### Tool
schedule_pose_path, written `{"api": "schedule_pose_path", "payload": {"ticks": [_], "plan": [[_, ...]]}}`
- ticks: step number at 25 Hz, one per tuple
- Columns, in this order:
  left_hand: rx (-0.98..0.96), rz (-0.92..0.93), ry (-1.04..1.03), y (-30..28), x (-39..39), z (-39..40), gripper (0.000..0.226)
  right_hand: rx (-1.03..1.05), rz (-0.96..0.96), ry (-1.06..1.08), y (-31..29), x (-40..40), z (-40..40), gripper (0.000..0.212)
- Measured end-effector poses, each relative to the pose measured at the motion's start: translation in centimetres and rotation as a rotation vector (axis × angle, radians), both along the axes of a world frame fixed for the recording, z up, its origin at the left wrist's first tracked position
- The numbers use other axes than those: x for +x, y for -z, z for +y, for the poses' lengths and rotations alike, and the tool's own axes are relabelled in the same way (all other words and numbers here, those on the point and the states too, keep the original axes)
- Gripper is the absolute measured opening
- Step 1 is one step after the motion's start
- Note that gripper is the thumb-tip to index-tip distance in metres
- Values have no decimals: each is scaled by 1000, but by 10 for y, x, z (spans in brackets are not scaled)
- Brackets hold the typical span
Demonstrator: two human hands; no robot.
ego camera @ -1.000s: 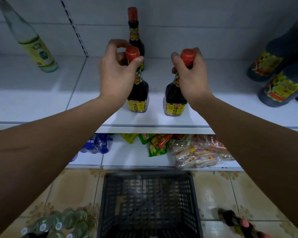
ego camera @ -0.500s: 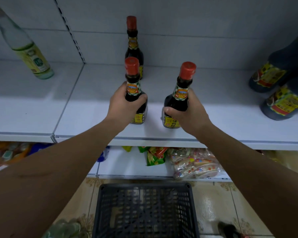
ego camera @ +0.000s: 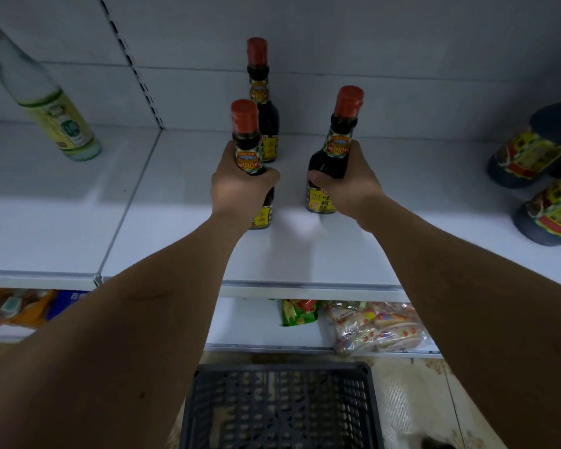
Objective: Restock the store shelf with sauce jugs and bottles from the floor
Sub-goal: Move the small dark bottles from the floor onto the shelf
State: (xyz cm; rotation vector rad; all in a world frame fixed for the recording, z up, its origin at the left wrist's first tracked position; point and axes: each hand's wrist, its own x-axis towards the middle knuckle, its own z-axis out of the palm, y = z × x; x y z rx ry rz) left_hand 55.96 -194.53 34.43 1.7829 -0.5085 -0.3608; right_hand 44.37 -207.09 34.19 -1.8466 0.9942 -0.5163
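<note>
Currently mid-placement: two small dark sauce bottles on white shelf (ego camera: 305, 254), both upright, bases on the board as far as can be judged.

Left hand (ego camera: 240, 189) wrapped round body of left bottle (ego camera: 245, 137), fingers curled, thumb at 3 o'clock side. Right hand (ego camera: 347, 181) wrapped round body of right bottle (ego camera: 340, 147), thumb at 9 o'clock side. Both gripping, not yet released.

Third bottle (ego camera: 261, 102) just beyond left bottle at 12 o'clock, near back wall. Right bottle stands alone, nothing behind it.

Step in hand, by judgement: lining up the row, sliding both back toward the wall. Next move calls for keeping bases flat while pushing, stopping left bottle short of third bottle to avoid a knock, then loosening fingers and withdrawing straight without clipping the red caps.

Elsewhere: pale green-label bottle (ego camera: 62, 124) at 10 o'clock, looks tilted but could be lens warp. Large dark jugs (ego camera: 538, 157) at 3 o'clock, cut off by frame edge, count unclear. Snack packets (ego camera: 373, 325) on lower shelf. Black basket (ego camera: 279, 406) at 6 o'clock on tiled floor, contents not readable through the mesh.

Hidden or unclear: lower left bottle label covered by hand; fingertips behind both bottles out of sight; dark object at bottom right corner, cut off, unidentifiable. Remaining floor stock not in view, so progress hard to gauge.
</note>
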Motion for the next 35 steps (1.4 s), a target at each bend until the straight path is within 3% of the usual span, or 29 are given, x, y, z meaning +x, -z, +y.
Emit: {"api": "schedule_pose_path", "payload": {"ticks": [5,11,30,35], "plan": [[16,-46,-65,16,7,-4,23,-17,-1,-3,8,41,-29,57],[36,-261,-159,25,10,-10,21,-21,13,11,11,79,-52,58],[28,-359,-115,30,18,-22,22,-27,-21,78,21,94,-56,77],[41,-334,-87,29,18,-21,24,203,-19,220,23,80,-37,100]]}}
